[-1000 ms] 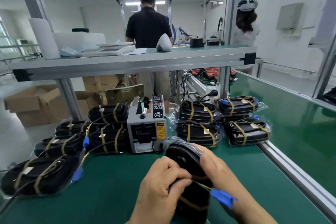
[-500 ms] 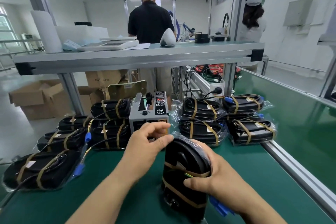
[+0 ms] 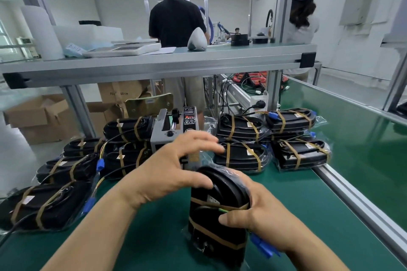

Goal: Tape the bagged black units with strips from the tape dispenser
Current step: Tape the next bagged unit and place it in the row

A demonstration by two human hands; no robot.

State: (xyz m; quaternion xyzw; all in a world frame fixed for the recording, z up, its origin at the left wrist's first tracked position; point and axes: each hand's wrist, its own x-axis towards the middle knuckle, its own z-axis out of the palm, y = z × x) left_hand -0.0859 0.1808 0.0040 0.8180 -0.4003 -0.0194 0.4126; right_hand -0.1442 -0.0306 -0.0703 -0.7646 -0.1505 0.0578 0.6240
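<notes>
On the green mat (image 3: 293, 185), right hand (image 3: 264, 220) grips a bagged black unit (image 3: 209, 218), left hand (image 3: 167, 174) open above it.

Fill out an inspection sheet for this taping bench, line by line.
Surface: green mat.
Job's things: bagged unit upright, two tape bands on it; tape dispenser behind the left hand; taped units piled left and right.
Clutter: white roll and flat white device on the upper shelf.
Grips: left hand open, fingers spread at the dispenser front; right hand holds the unit's side.
Cables: blue connector under the right hand; black lead plugged into socket.
Surroundings: two people, backs turned; cardboard boxes.
</notes>
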